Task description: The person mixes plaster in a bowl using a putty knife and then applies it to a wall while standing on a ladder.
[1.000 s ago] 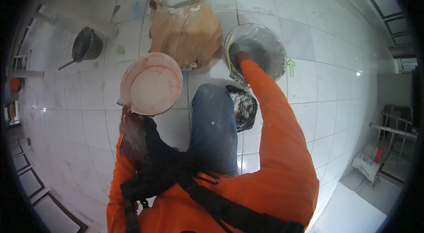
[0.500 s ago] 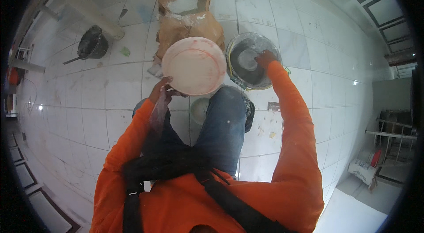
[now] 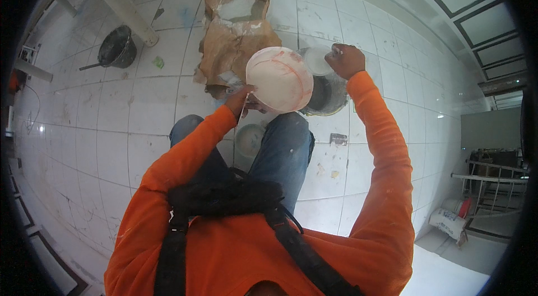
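Note:
My left hand (image 3: 242, 101) grips the near-left edge of a wide whitish bowl (image 3: 290, 61) with reddish smears inside. The bowl is held tilted in front of my knees, overlapping the left side of a dark bucket (image 3: 332, 97) that has grey residue inside. In my closed right hand (image 3: 346, 60) is a small translucent round tub (image 3: 317, 62), raised over the bucket beside the bowl's right rim. What the tub contains cannot be made out. A second small pale bowl (image 3: 249, 138) stands on the floor between my legs.
An opened brown paper sack (image 3: 224, 52) with white powder lies on the tiles ahead. A black pail (image 3: 119, 49) stands at far left near a pale post (image 3: 120, 1). At the right are a metal ladder-like frame (image 3: 493, 181) and a white sack (image 3: 447, 222).
My right hand has lifted the translucent tub up out of the bucket. My left hand has moved the bowl rightward to the bucket and tilted it.

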Motion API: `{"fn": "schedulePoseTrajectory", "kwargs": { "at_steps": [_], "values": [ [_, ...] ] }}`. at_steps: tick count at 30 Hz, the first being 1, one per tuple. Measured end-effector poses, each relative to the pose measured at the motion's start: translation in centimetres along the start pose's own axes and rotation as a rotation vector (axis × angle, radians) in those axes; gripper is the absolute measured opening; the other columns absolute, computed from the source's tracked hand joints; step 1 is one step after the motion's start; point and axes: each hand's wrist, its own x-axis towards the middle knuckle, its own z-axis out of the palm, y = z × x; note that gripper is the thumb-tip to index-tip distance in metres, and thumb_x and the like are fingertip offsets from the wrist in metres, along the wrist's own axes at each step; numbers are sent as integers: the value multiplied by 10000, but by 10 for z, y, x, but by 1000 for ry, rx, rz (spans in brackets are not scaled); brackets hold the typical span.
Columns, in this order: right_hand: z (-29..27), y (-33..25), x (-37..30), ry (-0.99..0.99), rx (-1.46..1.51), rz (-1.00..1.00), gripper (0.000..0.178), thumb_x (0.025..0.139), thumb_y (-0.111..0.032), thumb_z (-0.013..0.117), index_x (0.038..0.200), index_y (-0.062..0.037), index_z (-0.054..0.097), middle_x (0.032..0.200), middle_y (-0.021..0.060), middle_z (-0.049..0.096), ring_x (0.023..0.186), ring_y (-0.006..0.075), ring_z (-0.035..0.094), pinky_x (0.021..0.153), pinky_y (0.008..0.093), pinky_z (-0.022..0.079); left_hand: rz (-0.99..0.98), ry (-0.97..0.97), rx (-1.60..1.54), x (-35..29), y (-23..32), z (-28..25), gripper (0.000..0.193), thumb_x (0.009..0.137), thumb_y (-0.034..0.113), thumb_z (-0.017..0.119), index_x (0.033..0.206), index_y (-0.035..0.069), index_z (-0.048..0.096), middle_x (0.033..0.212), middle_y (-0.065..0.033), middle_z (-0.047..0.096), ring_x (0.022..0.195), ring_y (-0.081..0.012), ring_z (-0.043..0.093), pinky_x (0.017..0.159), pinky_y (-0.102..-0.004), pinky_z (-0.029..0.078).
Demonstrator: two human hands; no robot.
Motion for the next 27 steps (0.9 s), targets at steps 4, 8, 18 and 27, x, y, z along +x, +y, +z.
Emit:
{"fn": "schedulePoseTrajectory", "kwargs": {
  "at_steps": [4,8,18,27],
  "values": [
    [3,-11,-1,57,2,-94,268,742,-355,574,790,-98,634,795,124,650,753,330,626,664,450,501,28,-18,7,3,-3,1,468,826,400,503,1089,12,508,860,-131,654,694,-187,675,319,-184,312],
    [6,-16,-2,144,-9,-148,215,714,-309,586,754,-100,616,738,115,637,702,324,613,637,426,484,16,-34,8,4,-5,-4,453,822,380,504,1086,12,498,886,-139,646,696,-197,677,315,-184,319],
    [16,-21,-18,181,15,-186,222,744,-303,569,807,-95,616,753,118,636,691,322,620,610,435,489,61,8,-10,1,-13,-14,433,806,340,500,1091,15,480,931,-147,627,712,-213,676,313,-196,338],
    [20,-18,-29,237,20,-218,243,751,-312,571,842,-91,612,778,109,634,680,318,619,603,430,490,76,29,-6,4,-20,-22,467,791,347,548,1132,40,458,970,-125,614,706,-208,672,315,-198,381]
  ]
}}
